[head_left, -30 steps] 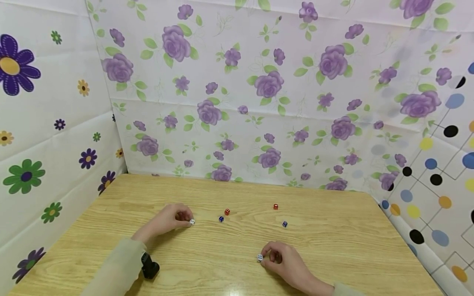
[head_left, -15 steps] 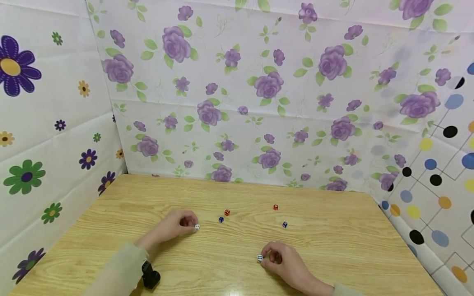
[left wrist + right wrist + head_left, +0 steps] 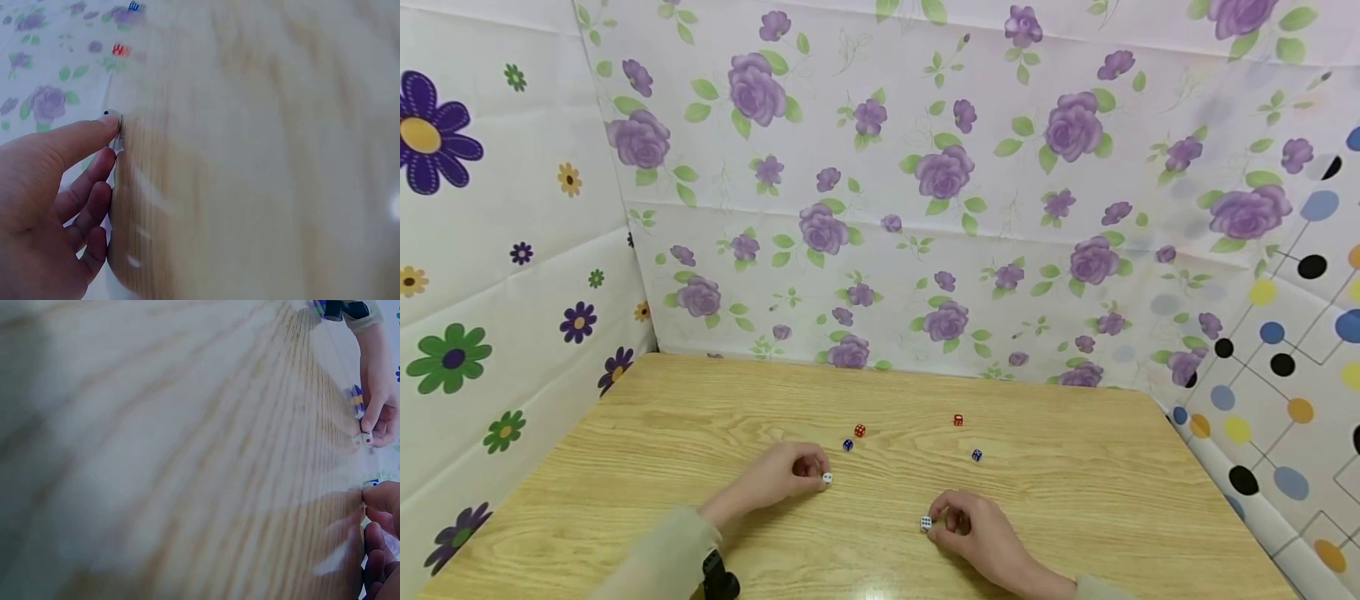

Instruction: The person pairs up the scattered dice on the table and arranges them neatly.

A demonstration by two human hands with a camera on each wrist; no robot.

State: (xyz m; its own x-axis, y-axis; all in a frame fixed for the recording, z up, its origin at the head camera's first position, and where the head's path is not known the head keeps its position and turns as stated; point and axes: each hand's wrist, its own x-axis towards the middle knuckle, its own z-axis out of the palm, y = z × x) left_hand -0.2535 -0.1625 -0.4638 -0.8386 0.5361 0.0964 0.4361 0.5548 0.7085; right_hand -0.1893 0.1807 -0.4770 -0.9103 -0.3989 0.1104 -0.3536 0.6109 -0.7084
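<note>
Between thumb and fingertips my left hand (image 3: 782,475) pinches a white die (image 3: 827,478), near the middle of the wooden table. My right hand (image 3: 985,533) pinches another white die (image 3: 926,523), its six-dot face toward the head camera, closer to the front and to the right. In the left wrist view the thumb (image 3: 94,134) mostly covers the left die. The right wrist view shows the left hand (image 3: 378,412) with its die (image 3: 367,439) at the upper right, beyond my right fingers (image 3: 381,500).
Behind the left hand lie a blue die (image 3: 847,445) and a red die (image 3: 860,431). Farther right are another red die (image 3: 958,420) and blue die (image 3: 977,455). Patterned cloth (image 3: 880,208) walls the table (image 3: 1075,450) at back and sides. A black device (image 3: 720,577) sits at the left wrist.
My left hand has moved right and toward the front with its white die, nearing the right hand. The right hand and the red and blue dice look still.
</note>
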